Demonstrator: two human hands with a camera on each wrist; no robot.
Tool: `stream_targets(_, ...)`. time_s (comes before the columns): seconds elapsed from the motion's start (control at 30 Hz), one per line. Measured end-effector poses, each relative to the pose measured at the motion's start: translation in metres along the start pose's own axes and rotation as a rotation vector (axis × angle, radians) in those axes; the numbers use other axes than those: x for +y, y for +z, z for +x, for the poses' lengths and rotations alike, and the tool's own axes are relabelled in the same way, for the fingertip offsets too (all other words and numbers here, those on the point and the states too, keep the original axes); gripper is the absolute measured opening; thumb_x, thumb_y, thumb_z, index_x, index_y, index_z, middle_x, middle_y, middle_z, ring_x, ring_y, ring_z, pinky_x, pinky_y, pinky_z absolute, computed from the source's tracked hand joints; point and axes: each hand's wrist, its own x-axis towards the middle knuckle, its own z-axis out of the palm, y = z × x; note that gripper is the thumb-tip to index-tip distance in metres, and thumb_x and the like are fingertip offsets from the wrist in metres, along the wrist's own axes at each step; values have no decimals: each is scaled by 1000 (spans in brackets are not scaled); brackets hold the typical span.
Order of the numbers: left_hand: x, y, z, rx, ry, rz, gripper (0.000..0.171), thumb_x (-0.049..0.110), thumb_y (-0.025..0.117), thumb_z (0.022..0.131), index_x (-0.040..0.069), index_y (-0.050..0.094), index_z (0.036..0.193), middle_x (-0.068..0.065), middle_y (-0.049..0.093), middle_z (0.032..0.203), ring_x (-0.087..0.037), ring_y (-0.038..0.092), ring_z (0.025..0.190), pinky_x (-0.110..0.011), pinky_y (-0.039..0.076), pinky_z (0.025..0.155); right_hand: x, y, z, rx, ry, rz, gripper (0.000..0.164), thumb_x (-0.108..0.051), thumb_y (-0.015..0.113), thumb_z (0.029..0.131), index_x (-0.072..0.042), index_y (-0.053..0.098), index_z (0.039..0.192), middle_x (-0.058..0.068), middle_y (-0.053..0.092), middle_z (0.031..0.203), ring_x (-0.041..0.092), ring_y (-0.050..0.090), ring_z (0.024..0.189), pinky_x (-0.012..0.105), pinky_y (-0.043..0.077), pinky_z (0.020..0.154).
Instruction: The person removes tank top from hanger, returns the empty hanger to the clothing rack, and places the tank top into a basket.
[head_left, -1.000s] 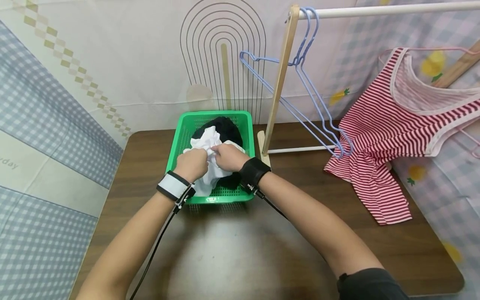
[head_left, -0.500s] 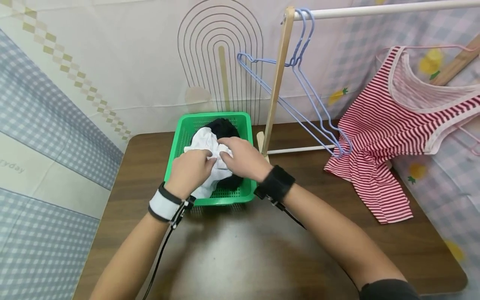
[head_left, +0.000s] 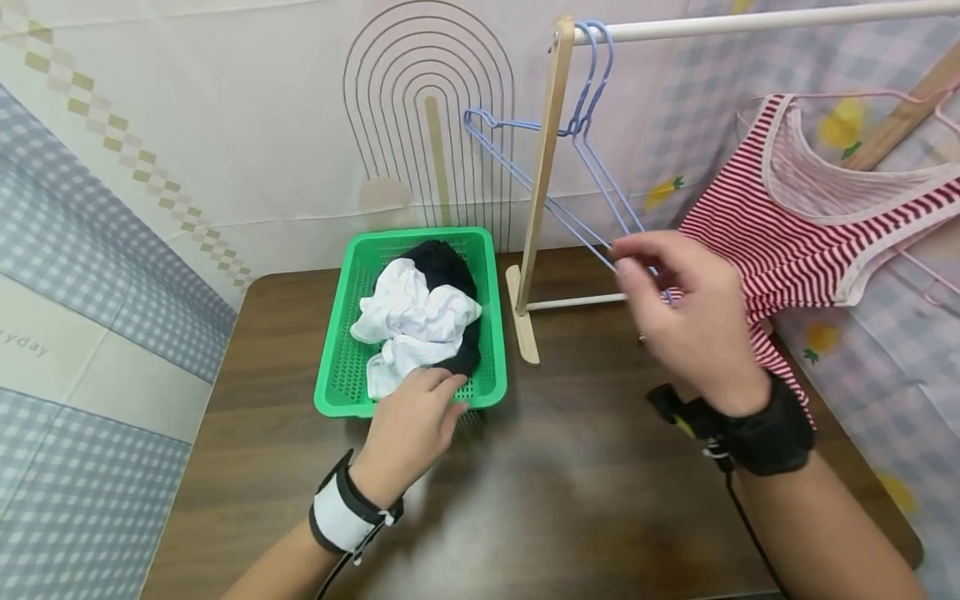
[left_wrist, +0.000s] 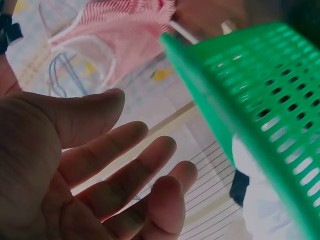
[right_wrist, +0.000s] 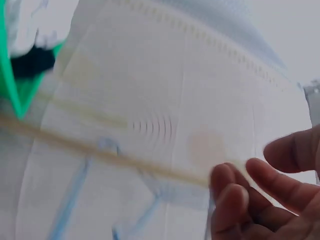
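Observation:
White cloth [head_left: 412,312] lies crumpled over black cloth [head_left: 450,271] inside a green basket [head_left: 336,367]. My left hand [head_left: 416,425] hovers at the basket's front rim, fingers loosely bent and holding nothing; the left wrist view shows the same hand [left_wrist: 115,165] beside the basket wall [left_wrist: 235,105]. Well to the right, my right hand [head_left: 686,312] is raised in front of the blue hangers [head_left: 592,158], its fingers loosely curved around nothing. In the right wrist view that hand [right_wrist: 270,195] is likewise free of any object.
A wooden rack post [head_left: 543,167] with a white rod [head_left: 750,23] stands right of the basket. From the rod hang the blue hangers. A red-and-white striped top [head_left: 795,200] is on a pink hanger [head_left: 877,93] farther right. Patterned fabric covers the wall behind.
Both hands have let go of the white cloth, which stays in the basket. My right hand has swung right toward the hangers; my left has drawn back to the front rim.

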Motion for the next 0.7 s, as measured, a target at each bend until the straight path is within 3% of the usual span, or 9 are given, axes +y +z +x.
stream_targets(0.13,-2,11,-8,-2,18,28,34,23,86,85,10,77,116,-4,75,107,-23,70,94,-34,59,64,15,-28,10,193,98,-13,15,-3,68,92,5,78,101,-20,71,89,-6,59,75,11,45,71)
stream_targets(0.27,-4,20,-14,-14,14,43,31,21,87,83,12,78,112,-4,76,105,-23,68,91,-33,58,60,36,-50,24,320,212,-74,19,-9,65,92,2,79,99,-28,65,81,-8,54,69,13,42,68)
stream_targets(0.43,-6,26,-18,-23,-18,59,25,15,83,85,14,79,110,-3,77,103,-24,68,92,-35,59,60,84,-72,42,401,324,-298,23,-17,59,97,-8,79,101,-38,53,77,-15,47,68,12,36,69)
stream_targets(0.57,-7,28,-18,-23,-41,52,22,12,81,86,14,80,108,-3,78,101,-24,67,91,-34,60,63,121,-92,59,455,454,-471,20,-23,53,101,-22,73,100,-39,40,75,-18,38,70,9,32,74)
stream_targets(0.7,-8,30,-18,-21,-57,49,20,12,82,85,15,81,105,-1,78,99,-23,66,90,-33,60,65,143,-112,80,494,624,-528,17,-28,46,105,-38,61,103,-36,34,82,-18,32,76,8,28,81)
